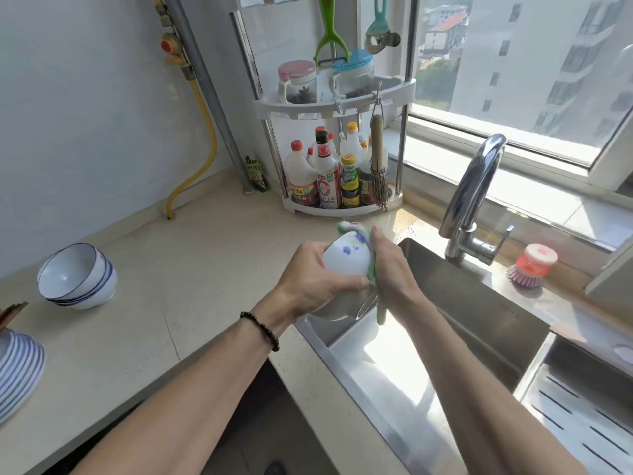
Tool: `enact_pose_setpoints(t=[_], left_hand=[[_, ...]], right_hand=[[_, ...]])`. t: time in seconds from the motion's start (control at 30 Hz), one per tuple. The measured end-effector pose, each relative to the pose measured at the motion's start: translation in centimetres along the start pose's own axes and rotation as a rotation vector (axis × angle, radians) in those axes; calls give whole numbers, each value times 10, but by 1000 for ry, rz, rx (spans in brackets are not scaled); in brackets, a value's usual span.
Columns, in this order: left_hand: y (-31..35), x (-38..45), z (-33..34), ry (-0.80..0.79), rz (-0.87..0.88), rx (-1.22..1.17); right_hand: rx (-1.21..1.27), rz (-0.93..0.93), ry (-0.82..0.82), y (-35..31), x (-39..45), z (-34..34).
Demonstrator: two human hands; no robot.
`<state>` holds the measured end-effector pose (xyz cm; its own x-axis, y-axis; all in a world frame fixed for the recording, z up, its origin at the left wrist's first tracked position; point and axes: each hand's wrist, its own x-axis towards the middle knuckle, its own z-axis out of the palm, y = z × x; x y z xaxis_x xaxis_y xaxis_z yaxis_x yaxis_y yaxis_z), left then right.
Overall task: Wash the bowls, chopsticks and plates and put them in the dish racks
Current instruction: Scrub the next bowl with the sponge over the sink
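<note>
Centre of the frame: a white bowl with blue flowers, tipped on its side above the sink's upper-left corner. The left hand cups it, fingers curled round its base. The right hand clasps a green cloth against the rim. Both forearms reach in from the bottom edge. At left, stacked bowls sit on the desk.

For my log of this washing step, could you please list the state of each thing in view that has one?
Flowered bowl: held on its side over the sink, being wiped.
Left hand: grips the bowl.
Right hand: presses the green cloth against the bowl.
Faucet: no water running.
Stacked bowls: upright on the counter.
Stacked plates: piled at the left edge.
Sink: no standing water visible.
</note>
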<state>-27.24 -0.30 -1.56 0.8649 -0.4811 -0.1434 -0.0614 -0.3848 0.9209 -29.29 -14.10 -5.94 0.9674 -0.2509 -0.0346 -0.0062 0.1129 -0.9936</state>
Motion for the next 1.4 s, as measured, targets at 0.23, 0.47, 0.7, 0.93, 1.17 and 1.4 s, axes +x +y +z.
enact_pose_setpoints(t=[0.23, 0.47, 0.7, 0.93, 1.17, 1.4], left_hand=[[-6, -6, -3, 25, 25, 15], [-13, -2, -5, 140, 2, 67], [-7, -12, -10, 284, -108, -564], [-5, 4, 2, 647, -245, -701], [-2, 4, 6, 704, -210, -621], [-11, -15, -17, 571, -181, -456]], right_hand=[[36, 35, 25, 8, -7, 9], [-264, -132, -82, 6, -10, 24], [266, 299, 7, 3, 7, 8], [2, -19, 18, 13, -21, 34], [53, 19, -31, 12, -16, 32], [-168, -235, -125, 5, -24, 52]])
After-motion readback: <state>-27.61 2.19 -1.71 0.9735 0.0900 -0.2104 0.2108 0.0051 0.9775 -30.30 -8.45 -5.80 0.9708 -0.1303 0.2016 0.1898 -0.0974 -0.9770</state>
